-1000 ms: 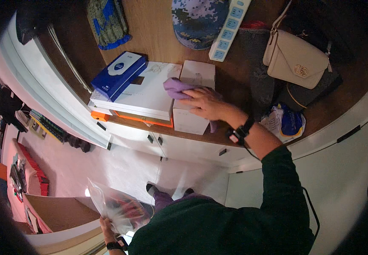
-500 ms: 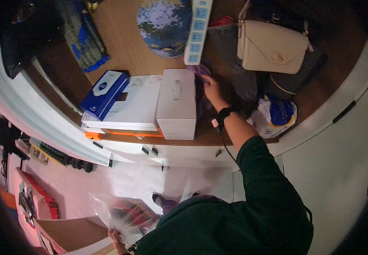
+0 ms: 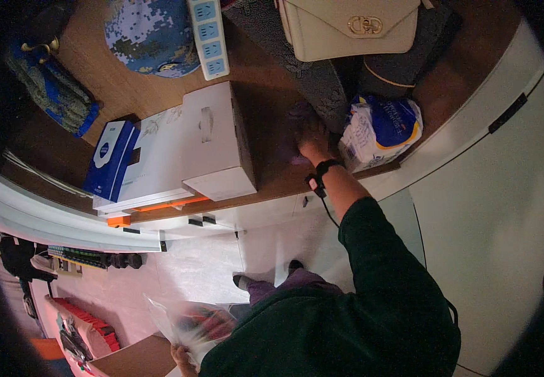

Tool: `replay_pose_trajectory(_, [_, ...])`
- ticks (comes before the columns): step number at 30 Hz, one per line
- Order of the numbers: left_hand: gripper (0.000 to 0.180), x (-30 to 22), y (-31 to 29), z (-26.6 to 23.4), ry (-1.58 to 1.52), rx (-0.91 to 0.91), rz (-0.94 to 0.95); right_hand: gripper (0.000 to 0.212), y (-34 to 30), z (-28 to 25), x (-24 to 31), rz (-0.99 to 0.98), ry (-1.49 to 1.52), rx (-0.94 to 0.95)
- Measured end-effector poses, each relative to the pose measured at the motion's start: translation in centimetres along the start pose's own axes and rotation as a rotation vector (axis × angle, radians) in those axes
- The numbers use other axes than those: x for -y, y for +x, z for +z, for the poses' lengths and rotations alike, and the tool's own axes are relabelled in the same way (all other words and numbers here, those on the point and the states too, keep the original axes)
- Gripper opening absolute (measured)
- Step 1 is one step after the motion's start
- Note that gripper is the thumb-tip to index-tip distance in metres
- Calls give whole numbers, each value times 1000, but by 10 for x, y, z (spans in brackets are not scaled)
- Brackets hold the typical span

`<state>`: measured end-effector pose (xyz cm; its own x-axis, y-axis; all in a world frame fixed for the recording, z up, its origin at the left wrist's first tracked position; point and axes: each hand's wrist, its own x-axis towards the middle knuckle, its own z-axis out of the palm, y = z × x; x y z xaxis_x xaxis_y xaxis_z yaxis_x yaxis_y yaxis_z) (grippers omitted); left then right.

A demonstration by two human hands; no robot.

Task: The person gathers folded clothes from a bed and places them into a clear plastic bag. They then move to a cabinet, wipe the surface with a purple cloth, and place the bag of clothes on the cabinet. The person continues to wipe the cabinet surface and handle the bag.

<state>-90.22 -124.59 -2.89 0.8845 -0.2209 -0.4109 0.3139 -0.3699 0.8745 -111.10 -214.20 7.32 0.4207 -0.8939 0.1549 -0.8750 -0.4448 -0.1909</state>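
On the brown wooden countertop (image 3: 265,103), right of the white box with a handle (image 3: 215,147), lay the purple cloth (image 3: 298,112), dim and partly covered by the right hand (image 3: 313,141). Right hand: palm down on the cloth, fingers partly extended; whether they pinched the fabric could not be told. A black wrist strap (image 3: 328,166) with a cable sat at that wrist, below a dark green sleeve (image 3: 385,251).

Left hand (image 3: 184,357): at the lower edge of view, fingers curled around the side of a clear plastic bag (image 3: 206,323), which showed reddish contents and was held above floor level, well apart from the cloth.

Surroundings of the cloth: blue-and-white package (image 3: 382,129) just right of the right hand; dark grey textile (image 3: 313,78) beyond, reaching close to the cloth; beige handbag (image 3: 350,34) with a gold clasp resting on dark items.

Left part of the surface: flat white box (image 3: 155,147) beside the handled one, a blue box (image 3: 111,160) on top of it; camouflage cap (image 3: 152,38) farther back, touching or nearly touching a white power strip (image 3: 209,41) with blue sockets.
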Motion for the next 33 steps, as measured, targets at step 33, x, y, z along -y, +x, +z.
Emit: replay_pose_trajectory(33, [16, -106, -33, 85, 12, 94, 88, 43, -113, -23, 9, -263, 69, -74])
